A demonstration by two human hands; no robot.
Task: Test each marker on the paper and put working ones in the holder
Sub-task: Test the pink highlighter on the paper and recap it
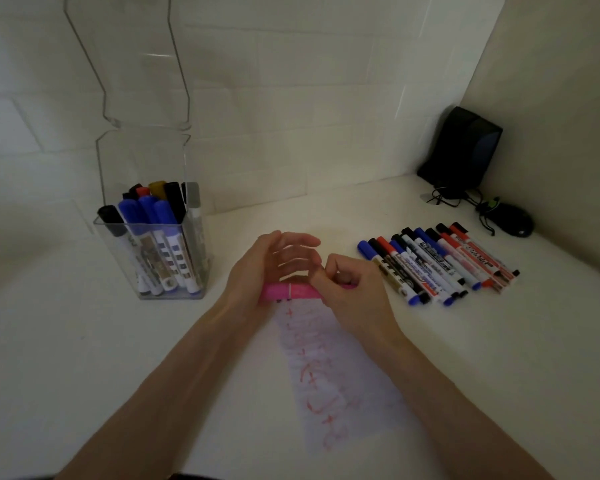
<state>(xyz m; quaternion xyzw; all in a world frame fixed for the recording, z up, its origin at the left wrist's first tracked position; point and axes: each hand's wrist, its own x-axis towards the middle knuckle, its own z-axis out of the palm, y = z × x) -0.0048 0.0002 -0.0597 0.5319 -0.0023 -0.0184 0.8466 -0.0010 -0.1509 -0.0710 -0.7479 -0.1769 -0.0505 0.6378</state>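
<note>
A pink marker (293,292) lies level, just above the far end of the paper (357,386), a white strip covered with red scribbles. My right hand (347,289) grips the marker's right end with curled fingers. My left hand (271,265) is at the marker's left end, its fingers stretched out and spread above the marker; the heel of the hand touches it. The clear plastic holder (201,268) stands at the left with several blue, black and other markers upright in it. A row of several capped markers (437,265) lies on the table at the right.
A black speaker (465,150) stands in the back right corner, with a dark mouse (513,223) and tangled cables (451,199) in front of it. White walls close off the back and right side. The holder's tall clear lid (129,64) rises above it.
</note>
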